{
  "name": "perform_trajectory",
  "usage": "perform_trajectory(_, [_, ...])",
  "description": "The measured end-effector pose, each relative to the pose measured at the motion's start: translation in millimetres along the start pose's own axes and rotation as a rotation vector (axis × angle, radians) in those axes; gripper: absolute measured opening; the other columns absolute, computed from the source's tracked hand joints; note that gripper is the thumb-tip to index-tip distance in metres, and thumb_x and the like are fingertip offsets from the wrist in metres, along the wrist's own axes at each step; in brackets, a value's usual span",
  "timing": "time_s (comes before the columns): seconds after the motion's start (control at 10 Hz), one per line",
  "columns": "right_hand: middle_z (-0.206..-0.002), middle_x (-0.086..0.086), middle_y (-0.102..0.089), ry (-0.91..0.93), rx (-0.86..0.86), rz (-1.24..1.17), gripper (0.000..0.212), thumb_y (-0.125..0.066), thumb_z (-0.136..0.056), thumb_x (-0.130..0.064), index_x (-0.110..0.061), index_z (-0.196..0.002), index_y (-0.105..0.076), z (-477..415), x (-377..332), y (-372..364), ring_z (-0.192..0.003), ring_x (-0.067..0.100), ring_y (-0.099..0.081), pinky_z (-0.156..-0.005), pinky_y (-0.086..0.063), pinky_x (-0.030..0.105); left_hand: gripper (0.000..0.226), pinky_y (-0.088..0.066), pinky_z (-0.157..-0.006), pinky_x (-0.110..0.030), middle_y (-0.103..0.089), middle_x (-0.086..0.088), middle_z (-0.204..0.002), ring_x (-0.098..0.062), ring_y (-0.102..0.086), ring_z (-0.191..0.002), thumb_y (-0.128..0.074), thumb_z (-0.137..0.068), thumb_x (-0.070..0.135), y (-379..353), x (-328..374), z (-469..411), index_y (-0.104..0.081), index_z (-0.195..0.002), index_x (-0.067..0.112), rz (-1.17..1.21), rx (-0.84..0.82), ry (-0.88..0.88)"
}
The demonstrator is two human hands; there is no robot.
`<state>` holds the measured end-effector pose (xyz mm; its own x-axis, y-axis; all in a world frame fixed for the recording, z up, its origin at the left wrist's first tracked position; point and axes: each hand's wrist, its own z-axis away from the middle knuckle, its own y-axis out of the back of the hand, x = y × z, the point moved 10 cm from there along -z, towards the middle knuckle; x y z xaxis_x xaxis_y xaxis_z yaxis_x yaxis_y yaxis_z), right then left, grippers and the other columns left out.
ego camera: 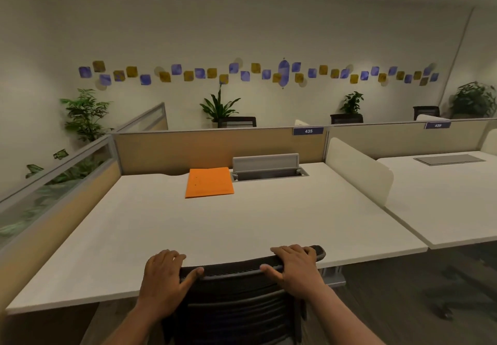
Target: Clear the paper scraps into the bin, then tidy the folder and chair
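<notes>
A black mesh chair (236,304) stands at the near edge of the white desk (161,231), its backrest top level with the desk edge. My left hand (164,280) grips the left end of the backrest top, fingers over it and thumb behind. My right hand (294,266) grips the right end the same way. An orange folder (209,182) lies closed and flat at the back of the desk, next to the cable tray. No paper scraps or bin show in view.
A grey cable tray with raised lid (266,167) sits at the desk's back centre. Tan partition panels (188,148) close the back and left. A white divider (357,167) separates a second desk (443,188) on the right. Dark floor lies at lower right.
</notes>
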<state>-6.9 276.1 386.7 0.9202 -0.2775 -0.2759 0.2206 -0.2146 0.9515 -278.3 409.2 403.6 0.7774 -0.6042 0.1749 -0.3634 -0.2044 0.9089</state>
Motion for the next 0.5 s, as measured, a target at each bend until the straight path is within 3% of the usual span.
perform_trajectory(0.1, [-0.149, -0.008, -0.041, -0.055, -0.054, -0.074, 0.080, -0.013, -0.083, -0.080, -0.032, -0.143, -0.035, -1, 0, 5, -0.139, 0.017, -0.031, -0.111, -0.012, 0.053, 0.093, -0.024, -0.114, -0.044, -0.052, -0.005, -0.136, -0.027, -0.040, -0.132, -0.011, -0.077, 0.080, 7, 1, -3, -0.052, -0.127, 0.014, 0.035, -0.010, 0.108])
perform_trajectory(0.2, [-0.156, -0.004, -0.028, -0.093, -0.075, -0.145, 0.073, -0.024, -0.089, -0.072, -0.028, -0.148, -0.025, -4, 0, 12, -0.143, 0.021, -0.023, -0.114, -0.012, 0.055, 0.087, -0.016, -0.117, -0.044, -0.043, -0.010, -0.146, -0.030, -0.028, -0.141, -0.018, -0.080, 0.073, 39, 13, -20, -0.044, -0.136, 0.010, 0.093, 0.069, 0.151])
perform_trajectory(0.3, [-0.158, -0.002, -0.023, -0.130, 0.003, -0.197, 0.073, -0.031, -0.090, -0.068, -0.026, -0.148, -0.022, -7, 0, 35, -0.144, 0.021, -0.019, -0.113, -0.018, 0.055, 0.089, -0.017, -0.116, -0.043, -0.043, -0.012, -0.146, -0.032, -0.030, -0.141, -0.015, -0.082, 0.072, 79, 31, -42, -0.045, -0.135, 0.008, 0.084, 0.144, 0.083])
perform_trajectory(0.5, [-0.157, 0.002, -0.025, -0.101, 0.193, -0.049, 0.074, -0.032, -0.091, -0.066, -0.019, -0.148, -0.024, -22, -9, 96, -0.144, 0.022, -0.021, -0.113, -0.027, 0.049, 0.100, -0.026, -0.113, -0.048, -0.053, -0.019, -0.134, -0.039, -0.039, -0.133, -0.001, -0.081, 0.075, 136, 56, -66, -0.051, -0.127, 0.002, 0.050, 0.223, -0.022])
